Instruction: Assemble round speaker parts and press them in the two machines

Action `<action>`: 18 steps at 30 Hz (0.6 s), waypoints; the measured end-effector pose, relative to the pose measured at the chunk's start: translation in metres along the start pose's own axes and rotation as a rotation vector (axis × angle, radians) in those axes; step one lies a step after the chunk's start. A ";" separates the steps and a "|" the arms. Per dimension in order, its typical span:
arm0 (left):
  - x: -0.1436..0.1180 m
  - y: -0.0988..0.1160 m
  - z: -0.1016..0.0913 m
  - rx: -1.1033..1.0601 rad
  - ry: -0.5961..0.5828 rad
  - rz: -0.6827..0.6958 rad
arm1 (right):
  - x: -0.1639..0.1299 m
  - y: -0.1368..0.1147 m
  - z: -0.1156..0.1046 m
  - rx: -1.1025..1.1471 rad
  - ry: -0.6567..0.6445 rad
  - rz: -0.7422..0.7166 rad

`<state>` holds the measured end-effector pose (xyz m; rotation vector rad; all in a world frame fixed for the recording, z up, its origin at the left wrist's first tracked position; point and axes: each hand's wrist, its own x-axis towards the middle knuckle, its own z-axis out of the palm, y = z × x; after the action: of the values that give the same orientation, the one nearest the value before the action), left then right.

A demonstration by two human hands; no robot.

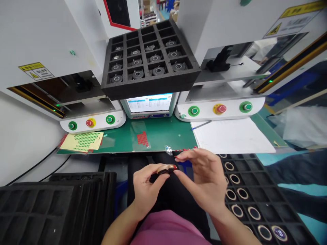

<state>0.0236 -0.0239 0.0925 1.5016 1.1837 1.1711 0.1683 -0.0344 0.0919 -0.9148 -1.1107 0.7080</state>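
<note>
Over my lap, my left hand [148,185] pinches a round watch case [166,169] with a gold-coloured rim between thumb and fingers. The case is seen nearly edge-on, and a bit of red shows at its right end. My right hand [204,177] is just right of it, thumb tip by the case's edge, forefinger raised and apart from the thumb. A small red spot is at that forefinger's tip; whether it is a sticker I cannot tell. Small red stickers [185,149] line the bench edge just beyond, beside a shiny clear scrap [169,150].
A black foam tray [150,85] of watch cases stands above a screen [150,103], between two white machines with buttons. On the green bench [168,131] lie a red sticker sheet [142,139], green stickers [88,140], papers [232,136] and a pen [201,125]. Foam trays flank me.
</note>
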 end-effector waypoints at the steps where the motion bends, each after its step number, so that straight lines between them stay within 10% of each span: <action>1: 0.000 0.001 -0.001 0.051 -0.016 0.033 | -0.001 -0.002 0.000 -0.002 -0.007 -0.011; 18: 0.006 0.009 -0.015 0.277 -0.098 0.338 | 0.001 -0.012 -0.008 -0.068 -0.092 -0.086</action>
<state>0.0107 -0.0187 0.1053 2.0061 1.0857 1.1681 0.1764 -0.0413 0.1017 -0.8941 -1.2547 0.6499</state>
